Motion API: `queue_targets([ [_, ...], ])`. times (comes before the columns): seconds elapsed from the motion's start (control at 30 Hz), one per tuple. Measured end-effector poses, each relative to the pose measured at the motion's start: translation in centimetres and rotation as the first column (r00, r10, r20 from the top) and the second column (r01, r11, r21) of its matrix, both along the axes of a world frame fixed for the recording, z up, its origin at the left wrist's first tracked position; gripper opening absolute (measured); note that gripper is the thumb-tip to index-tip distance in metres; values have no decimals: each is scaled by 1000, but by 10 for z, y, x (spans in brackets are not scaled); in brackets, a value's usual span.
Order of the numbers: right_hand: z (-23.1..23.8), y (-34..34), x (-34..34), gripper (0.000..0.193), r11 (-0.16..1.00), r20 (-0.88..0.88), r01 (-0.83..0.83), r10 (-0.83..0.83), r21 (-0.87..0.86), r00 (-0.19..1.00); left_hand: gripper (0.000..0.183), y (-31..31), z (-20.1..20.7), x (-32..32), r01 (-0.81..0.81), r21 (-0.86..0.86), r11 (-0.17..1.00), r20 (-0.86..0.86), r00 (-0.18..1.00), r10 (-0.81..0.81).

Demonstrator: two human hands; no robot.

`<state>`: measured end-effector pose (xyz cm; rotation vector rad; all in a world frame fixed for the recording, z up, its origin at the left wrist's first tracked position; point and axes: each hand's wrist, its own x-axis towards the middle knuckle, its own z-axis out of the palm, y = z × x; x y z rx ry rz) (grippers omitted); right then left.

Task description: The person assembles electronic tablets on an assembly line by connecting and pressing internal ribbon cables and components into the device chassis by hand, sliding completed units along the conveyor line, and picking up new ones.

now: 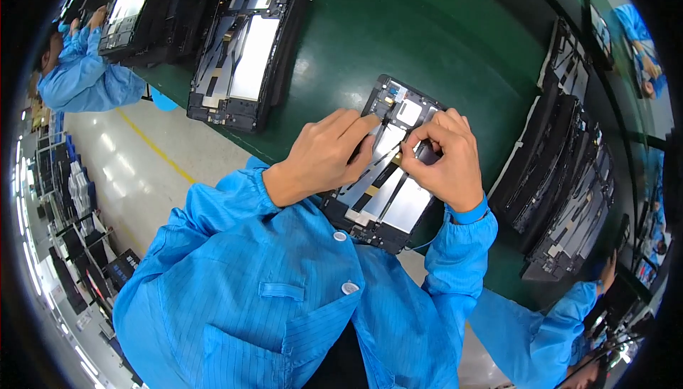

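Note:
An opened tablet lies tilted on the green bench before me, its inside facing up with silver plates, dark ribbon cables and black frame parts. My left hand rests over its left edge, fingers bent together, index fingertip and thumb close to the upper inside. Whatever may be between them is hidden. My right hand is over the right side, thumb and index finger pinched near the middle cables. I cannot make out what this pinch holds. A blue band circles my right wrist, with a thin cord below it.
Another opened tablet lies on a dark stack at the left of the green bench. Several more opened tablets lean in a row at the right. Co-workers in blue sit on both sides, one sleeve at the far left.

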<state>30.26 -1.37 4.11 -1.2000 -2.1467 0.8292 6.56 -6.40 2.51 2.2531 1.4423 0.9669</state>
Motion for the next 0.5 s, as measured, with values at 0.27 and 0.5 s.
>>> queue_targets([
  [0.27,14,-6,11,10,977,9,138,-141,161,990,28,22,5,-3,30,79,996,-69,997,-25],
  [0.5,5,-32,20,10,949,3,315,-315,19,949,41,46,25,3,49,-93,994,-63,996,-55],
])
